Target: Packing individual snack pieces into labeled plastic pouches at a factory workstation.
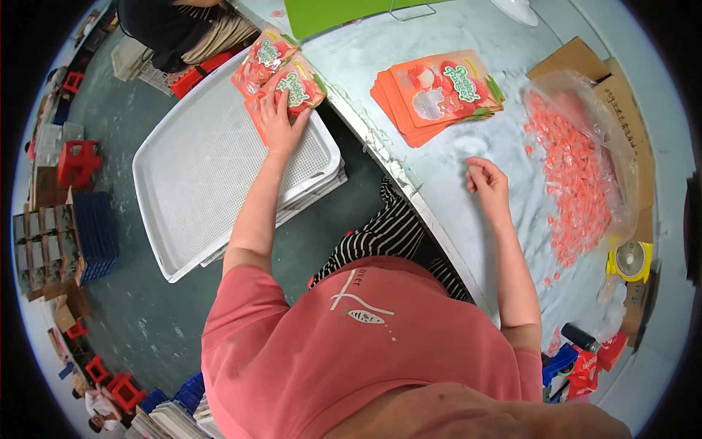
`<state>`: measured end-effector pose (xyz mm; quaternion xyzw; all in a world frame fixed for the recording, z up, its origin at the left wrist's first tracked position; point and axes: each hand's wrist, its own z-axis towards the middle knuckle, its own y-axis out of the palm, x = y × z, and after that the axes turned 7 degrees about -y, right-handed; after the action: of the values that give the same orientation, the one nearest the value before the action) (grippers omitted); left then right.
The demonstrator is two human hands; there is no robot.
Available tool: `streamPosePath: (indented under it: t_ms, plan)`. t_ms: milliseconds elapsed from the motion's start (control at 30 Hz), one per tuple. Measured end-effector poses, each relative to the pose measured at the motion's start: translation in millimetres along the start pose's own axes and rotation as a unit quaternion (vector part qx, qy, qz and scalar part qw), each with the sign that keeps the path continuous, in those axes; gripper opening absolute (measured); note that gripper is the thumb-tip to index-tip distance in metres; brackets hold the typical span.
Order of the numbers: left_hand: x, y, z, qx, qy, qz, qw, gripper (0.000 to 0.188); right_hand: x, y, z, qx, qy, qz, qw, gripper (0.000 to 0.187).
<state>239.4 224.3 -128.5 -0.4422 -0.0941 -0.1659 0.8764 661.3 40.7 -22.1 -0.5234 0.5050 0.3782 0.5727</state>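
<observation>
My left hand (281, 128) lies with spread fingers on a red-orange candy pouch (301, 84), at the far corner of a white mesh tray (197, 186). Another pouch (265, 55) of the same kind overlaps it just beyond. Over the table, my right hand (488, 186) is curled with its fingertips drawn together; whatever is in them, if anything, is hidden. A stack of matching flat pouches (439, 88) sits beyond that hand. To its right, many small pink wrapped candies (578, 190) spill from a clear plastic bag (621, 168).
The clear bag rests against an open cardboard box (632, 110). A yellow fan (630, 260) and red packets (583, 374) are at the right. The table edge (395, 168) runs between tray and table. Far left, another person (172, 33) sits; red stools (79, 162) stand on the floor.
</observation>
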Motion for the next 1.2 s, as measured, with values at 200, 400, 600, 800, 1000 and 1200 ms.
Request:
streamPosePath:
  t_ms: [200,400,600,800,1000,1200]
  plan:
    - [3,27,10,0.050,-0.063,-0.136,0.987,0.071,20,-7,56,0.079,-0.115,-0.070,0.988,0.019]
    - [19,30,10,0.036,-0.067,-0.110,0.991,0.085,-2,-19,130,0.214,-0.226,-0.273,0.910,0.029]
    - [7,12,-5,0.011,-0.040,-0.094,0.995,0.087,-21,-6,153,0.179,-0.097,-0.486,0.850,0.044]
    - [46,-21,-15,0.007,-0.034,-0.134,0.990,0.074,-14,-37,154,0.234,-0.135,-0.474,0.838,0.036]
    - [72,-37,-26,-0.053,-0.044,-0.220,0.973,0.065,-8,-46,150,0.224,-0.064,-0.333,0.914,0.026]
    - [142,-75,-37,-0.119,0.008,-0.288,0.950,0.058,-4,-53,134,0.222,-0.099,-0.266,0.933,0.025]
